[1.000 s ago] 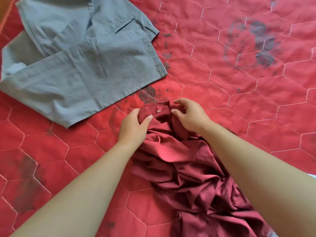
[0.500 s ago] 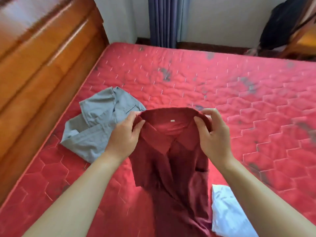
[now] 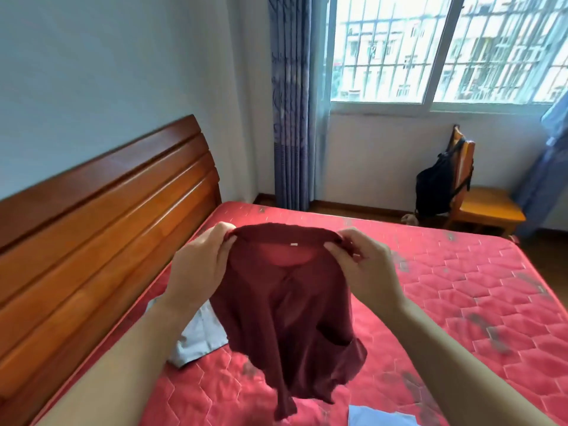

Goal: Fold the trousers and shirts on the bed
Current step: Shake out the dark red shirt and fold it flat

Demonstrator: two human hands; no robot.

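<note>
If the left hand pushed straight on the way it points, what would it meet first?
Nothing close: the left hand, gripping the maroon shirt, points over the red mattress toward the curtain; depth is unclear.

A home bedroom: a red quilted mattress (image 3: 461, 302), wooden headboard (image 3: 101, 229), curtain (image 3: 290, 103) and barred window (image 3: 445, 47).

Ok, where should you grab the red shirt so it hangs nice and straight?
Probably at the top, by the two ends of the collar, one hand coming from each side. The left hand and right hand pinch the shirt there: the collar stretches flat between them and the rest hangs straight down.
</note>
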